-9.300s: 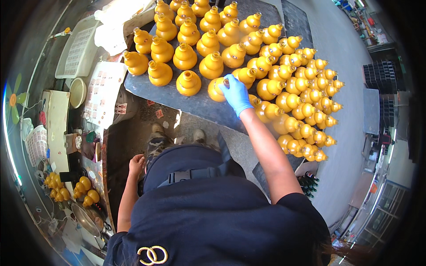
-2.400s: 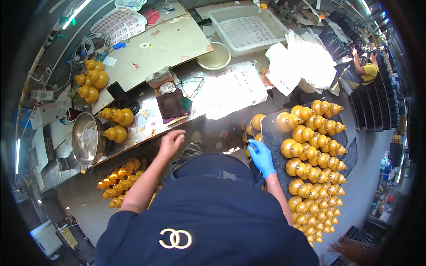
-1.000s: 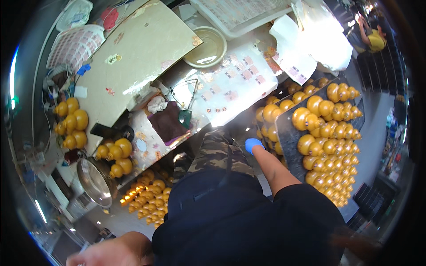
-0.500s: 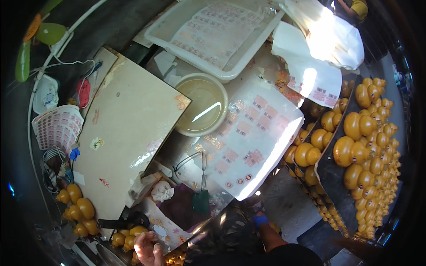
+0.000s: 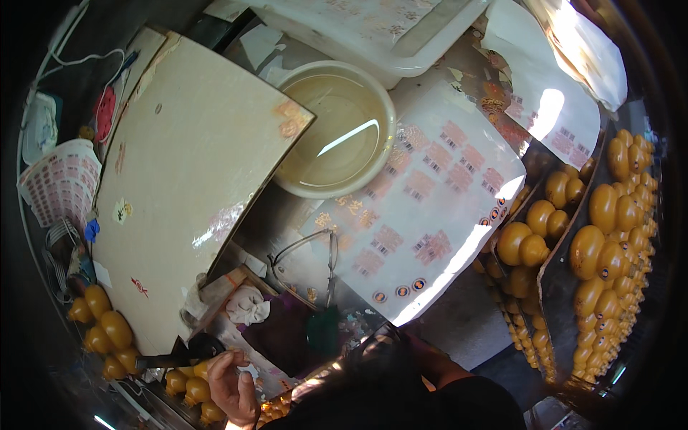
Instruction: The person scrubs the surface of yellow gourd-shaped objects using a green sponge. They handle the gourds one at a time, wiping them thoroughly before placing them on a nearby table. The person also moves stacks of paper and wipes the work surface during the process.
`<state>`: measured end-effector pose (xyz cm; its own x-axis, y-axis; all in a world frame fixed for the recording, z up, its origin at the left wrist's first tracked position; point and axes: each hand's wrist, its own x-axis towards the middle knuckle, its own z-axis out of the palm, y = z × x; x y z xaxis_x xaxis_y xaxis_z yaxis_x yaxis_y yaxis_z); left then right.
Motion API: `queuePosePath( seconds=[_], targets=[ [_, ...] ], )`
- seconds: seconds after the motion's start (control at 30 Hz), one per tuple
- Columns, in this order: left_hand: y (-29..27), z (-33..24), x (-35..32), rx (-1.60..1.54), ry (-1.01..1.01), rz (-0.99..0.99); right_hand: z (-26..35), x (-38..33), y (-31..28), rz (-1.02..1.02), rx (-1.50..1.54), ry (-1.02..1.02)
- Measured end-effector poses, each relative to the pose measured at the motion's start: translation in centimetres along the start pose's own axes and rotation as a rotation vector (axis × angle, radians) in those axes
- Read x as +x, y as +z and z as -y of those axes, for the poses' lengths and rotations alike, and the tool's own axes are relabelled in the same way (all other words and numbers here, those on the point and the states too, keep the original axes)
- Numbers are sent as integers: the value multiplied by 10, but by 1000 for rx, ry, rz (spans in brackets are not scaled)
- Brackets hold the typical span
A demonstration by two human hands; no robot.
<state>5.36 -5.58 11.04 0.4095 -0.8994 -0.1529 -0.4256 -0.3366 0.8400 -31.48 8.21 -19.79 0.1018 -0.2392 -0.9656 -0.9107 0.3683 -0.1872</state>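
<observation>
My left hand [image 5: 231,387] is at the lower edge with its fingers curled against the end of a black tool [image 5: 179,355] lying by a beige board [image 5: 172,186]. Whether the fingers grip the tool is unclear. My right hand is hidden below my dark clothing [image 5: 401,394]; only a bit of forearm [image 5: 441,365] shows. Yellow gourd-shaped pieces [image 5: 602,251] fill a dark tray [image 5: 555,287] at the right. A clear sticker sheet [image 5: 430,215] lies in the middle.
A cream bowl of liquid [image 5: 333,129] sits behind the sheet, and a white tray [image 5: 373,29] behind that. More yellow gourds [image 5: 100,330] stand at lower left near a white basket [image 5: 61,186]. Wire glasses [image 5: 308,258] and a white cloth [image 5: 247,304] lie close by.
The view has swung from the gourd tray to the worktable and drawn closer. My left hand has come up to the black tool. The blue-gloved right hand has dropped out of sight.
</observation>
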Motion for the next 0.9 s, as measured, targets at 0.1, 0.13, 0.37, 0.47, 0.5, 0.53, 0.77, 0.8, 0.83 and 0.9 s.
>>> queuePosePath(
  seconds=[0.1, 0.13, 0.37, 0.47, 0.5, 0.53, 0.77, 0.8, 0.83, 0.9],
  targets=[
    [1, -2, 0, -74, 49, -36, 45, 10, -36, 25, 34, -96],
    [0, -1, 0, -64, 70, -19, 64, 12, -54, 51, 48, -127],
    [-7, 8, -15, -168, 118, -129, 121, -47, -202, 155, -344, -344],
    [0, 16, -29, -205, 44, -246, 151, -118, -255, 153, -697, -551],
    [3, 18, -33, -224, 50, -254, 173, -137, -267, -31, -528, -846],
    [7, 19, -37, -243, 54, -262, 203, -160, -276, -268, -419, -871],
    [37, 27, -66, -343, 213, -371, 317, -133, -243, -596, -692, -1282],
    [44, 35, -74, -339, 225, -391, 318, -123, -241, -573, -718, -1248],
    [49, 33, -84, -376, 201, -420, 314, -121, -236, -537, -747, -1209],
    [67, 48, -106, -302, 189, -386, 298, -122, -240, -673, -698, -1311]
  ],
)
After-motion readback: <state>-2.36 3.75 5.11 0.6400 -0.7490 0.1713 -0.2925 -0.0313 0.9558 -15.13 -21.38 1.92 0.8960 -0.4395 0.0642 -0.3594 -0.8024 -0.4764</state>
